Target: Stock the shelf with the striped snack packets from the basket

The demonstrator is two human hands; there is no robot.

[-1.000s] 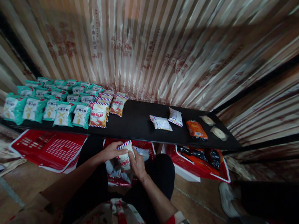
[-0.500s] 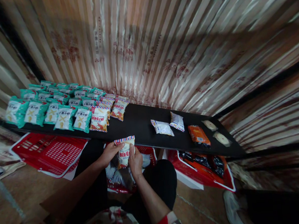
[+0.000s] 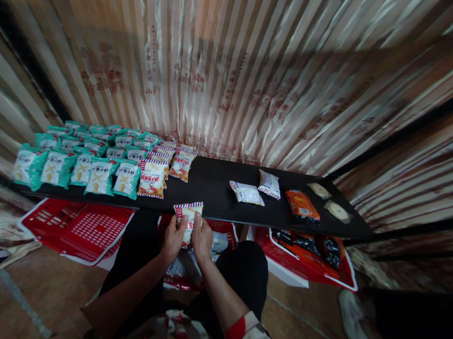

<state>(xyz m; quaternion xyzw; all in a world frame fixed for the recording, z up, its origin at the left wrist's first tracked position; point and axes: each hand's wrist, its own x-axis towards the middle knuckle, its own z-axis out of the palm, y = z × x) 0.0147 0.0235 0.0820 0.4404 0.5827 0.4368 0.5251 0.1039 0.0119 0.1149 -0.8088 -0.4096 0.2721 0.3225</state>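
My left hand (image 3: 173,238) and my right hand (image 3: 202,238) both grip one snack packet (image 3: 189,215) with a red, white and blue striped top edge, held upright at the front edge of the black shelf (image 3: 212,186). Below my hands is a red basket (image 3: 223,232) with more packets in it. On the shelf to the left lie matching striped packets (image 3: 152,178) and rows of green packets (image 3: 92,159).
Two white packets (image 3: 246,193), an orange packet (image 3: 300,204) and two pale round packets (image 3: 335,210) lie on the shelf's right part. An empty red basket (image 3: 78,228) sits at the left; another red basket (image 3: 307,246) with dark packets sits at the right. A striped curtain hangs behind.
Both hands have lifted the striped packet out of the basket up to the shelf's front edge, and turned it upright.
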